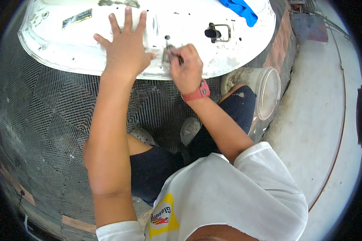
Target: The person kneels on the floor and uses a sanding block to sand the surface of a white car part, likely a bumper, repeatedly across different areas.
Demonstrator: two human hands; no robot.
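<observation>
- Panel (185,28), white with a curved rim, lies across the far side of the view, a dark ribbed mat (68,116) below it; what carries it is out of sight.
- The left hand (126,52) rests on the panel left of its middle, fingers spread wide, with hold of nothing. It seems best used as a steadying weight, pressing evenly so that the panel does not rock or slide.
- The right hand (188,66), near the middle of the panel's near edge, has its fingers curled around a small dark piece (180,60), too hidden to tell its exact kind.
- That piece is beside a grey smudged patch (167,54) on the panel. Short, even rubs with light pressure would likely serve better than digging, which could gouge the surface.
- Care looks wise at the small hole (167,37) farther in on the panel, where an edge could snag.
- The bracket (217,35) on the panel's right part and the blue cloth (244,12) at its far right lie apart from both hands.
</observation>
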